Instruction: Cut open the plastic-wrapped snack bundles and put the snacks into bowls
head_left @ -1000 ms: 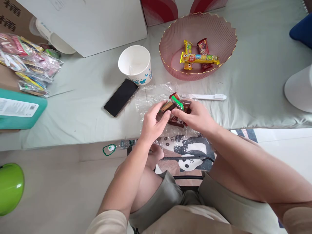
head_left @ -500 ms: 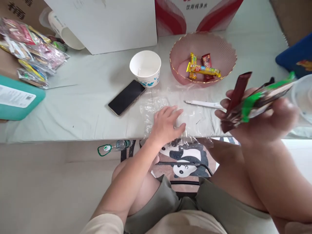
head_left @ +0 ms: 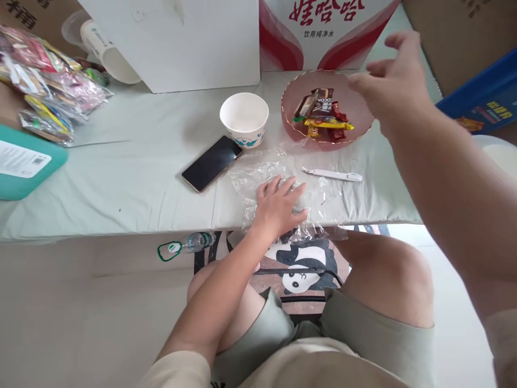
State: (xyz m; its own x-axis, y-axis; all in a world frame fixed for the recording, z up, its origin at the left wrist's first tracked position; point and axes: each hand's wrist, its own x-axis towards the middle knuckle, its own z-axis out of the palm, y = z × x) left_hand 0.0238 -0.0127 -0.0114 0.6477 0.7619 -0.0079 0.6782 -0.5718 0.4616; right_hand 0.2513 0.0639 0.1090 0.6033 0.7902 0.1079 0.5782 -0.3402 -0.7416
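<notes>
My left hand lies with spread fingers on a clear plastic bag that hangs over the table's front edge. Above the right rim of the pink, gold-edged bowl, my right hand is raised, fingers apart and holding nothing. Inside the bowl are wrapped snacks: a dark brown cocoa packet, a brown packet with green ends, a yellow packet and small red ones. A white craft knife rests between the bowl and the front edge.
A white paper cup stands left of the bowl, beside a black phone. Behind are a white box and a red-and-white carton. Bagged snacks lie far left; a blue box stands right.
My right hand has moved up and left to the bowl and let go of the brown and green snack packets, which now lie inside. My left hand stays on the bag.
</notes>
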